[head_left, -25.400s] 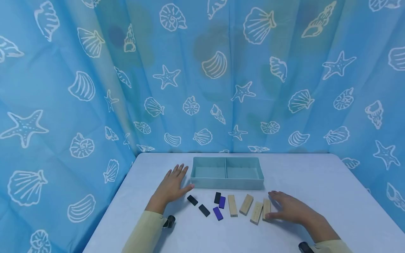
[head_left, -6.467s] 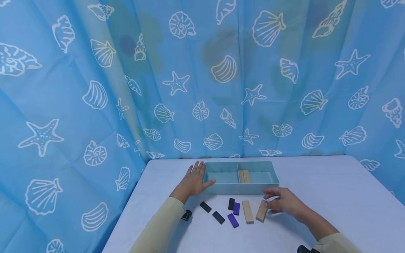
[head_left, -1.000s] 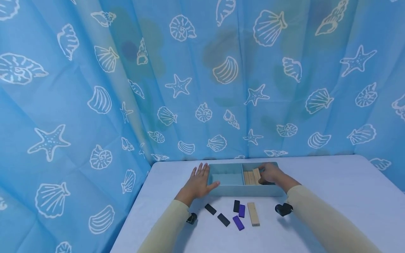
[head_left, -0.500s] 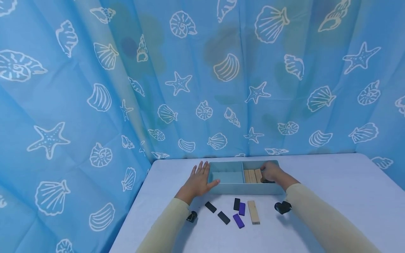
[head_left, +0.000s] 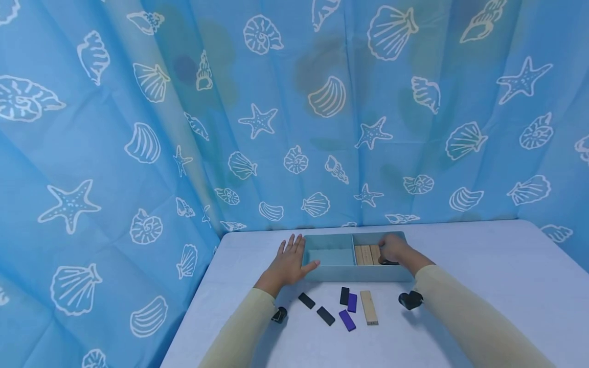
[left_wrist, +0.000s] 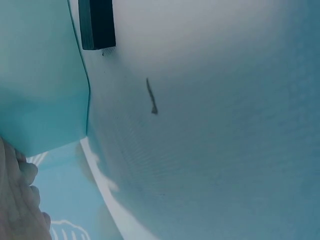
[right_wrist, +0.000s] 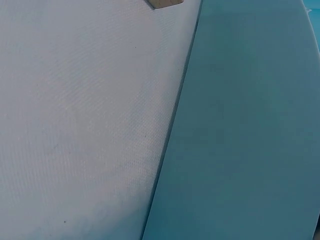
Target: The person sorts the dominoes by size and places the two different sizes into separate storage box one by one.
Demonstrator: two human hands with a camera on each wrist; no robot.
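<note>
In the head view a light blue-green box (head_left: 359, 274) with two compartments stands at the far side of the table. My left hand (head_left: 286, 266) rests against its left end, fingers straight and thumb at the front corner. My right hand (head_left: 393, 249) reaches into the right compartment. Its curled fingers hold the right-hand wooden block (head_left: 375, 253), which lies flush beside two similar wooden blocks (head_left: 362, 255); the fingertips are partly hidden. In the left wrist view my left fingers (left_wrist: 27, 172) show at the lower left by the box wall (left_wrist: 40, 75). The right wrist view shows the box's front wall (right_wrist: 240, 125).
On the table before the box lie a wooden block (head_left: 369, 307), two purple blocks (head_left: 347, 320) and several black blocks (head_left: 325, 316). The left compartment's bare floor (head_left: 329, 255) shows. Behind the table (head_left: 478, 266) hangs a blue shell-patterned curtain (head_left: 294, 128).
Over the last second the right hand lowered the tilted wooden block flat beside the other two. Since the earliest frame, three wooden blocks moved from table to box. The left hand now touches the box.
</note>
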